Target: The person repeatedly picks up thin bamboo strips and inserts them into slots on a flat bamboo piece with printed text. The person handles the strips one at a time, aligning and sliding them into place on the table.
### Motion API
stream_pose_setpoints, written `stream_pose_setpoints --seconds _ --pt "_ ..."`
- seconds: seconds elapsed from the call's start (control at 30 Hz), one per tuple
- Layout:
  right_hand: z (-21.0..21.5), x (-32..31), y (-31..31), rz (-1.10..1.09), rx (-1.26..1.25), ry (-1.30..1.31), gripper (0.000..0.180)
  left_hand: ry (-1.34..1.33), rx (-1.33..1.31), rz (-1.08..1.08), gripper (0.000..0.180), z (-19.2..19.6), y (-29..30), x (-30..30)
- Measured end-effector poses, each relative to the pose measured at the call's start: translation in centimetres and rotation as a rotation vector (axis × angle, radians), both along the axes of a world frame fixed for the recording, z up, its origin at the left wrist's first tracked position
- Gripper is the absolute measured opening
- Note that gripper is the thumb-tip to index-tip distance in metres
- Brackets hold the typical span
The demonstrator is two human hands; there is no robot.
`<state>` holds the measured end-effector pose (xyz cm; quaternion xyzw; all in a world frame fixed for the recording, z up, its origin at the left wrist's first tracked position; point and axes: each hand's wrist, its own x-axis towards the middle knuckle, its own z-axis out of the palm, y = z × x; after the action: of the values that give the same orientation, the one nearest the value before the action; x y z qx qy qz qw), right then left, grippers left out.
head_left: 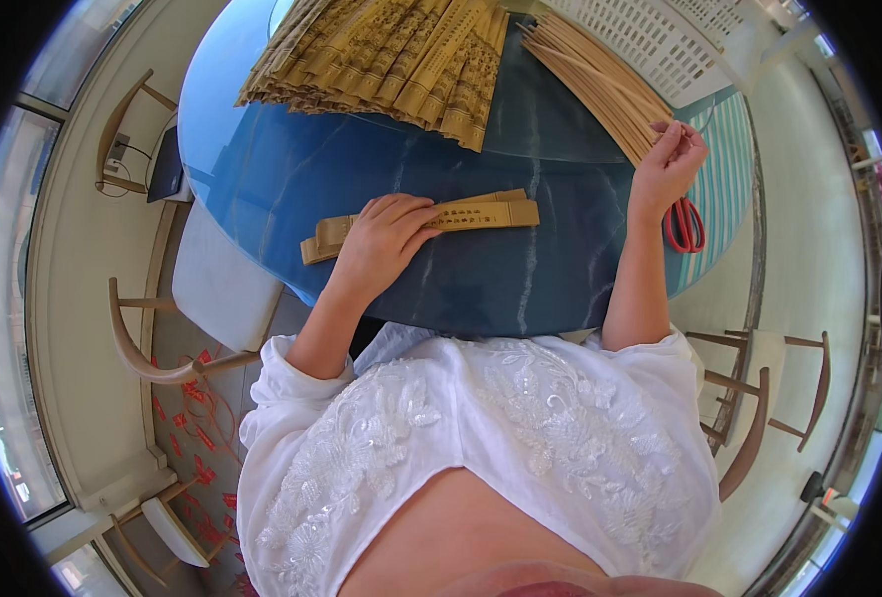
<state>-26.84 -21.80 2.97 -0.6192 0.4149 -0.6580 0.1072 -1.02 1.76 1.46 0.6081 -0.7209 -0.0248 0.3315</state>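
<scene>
A small stack of gold-brown printed paper chopstick sleeves (486, 215) lies across the middle of the blue table. My left hand (386, 239) is closed over its left part, fingers across the top and thumb along the near side. Farther right, my right hand (672, 157) pinches at the near ends of a pile of long wooden chopsticks (590, 80). How many sticks are between those fingers is hidden. Red-handled scissors (685, 227) lie just below my right hand, beside the wrist.
A large heap of the same gold sleeves (391, 65) covers the table's far left. Behind the chopsticks stands a white perforated plastic basket (660, 45). The round blue marbled table (560, 279) curves in front of me. Chairs (227, 269) stand at both sides.
</scene>
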Motion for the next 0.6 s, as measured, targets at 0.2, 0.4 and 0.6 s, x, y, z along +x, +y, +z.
stream_pose_setpoints --seconds 0.2,0.4,0.6 --pt "0.7 -0.4 0.5 -0.068 -0.010 -0.127 0.017 -0.039 -0.051 -0.023 0.021 -0.5 0.2 0.0" --pt "0.6 -0.4 0.4 0.168 0.002 -0.582 0.025 -0.018 -0.068 -0.009 0.016 -0.8 0.4 0.2" --pt "-0.2 -0.8 -0.4 0.494 0.321 -0.957 0.018 -0.052 -0.120 0.020 0.013 -0.8 0.2 0.3"
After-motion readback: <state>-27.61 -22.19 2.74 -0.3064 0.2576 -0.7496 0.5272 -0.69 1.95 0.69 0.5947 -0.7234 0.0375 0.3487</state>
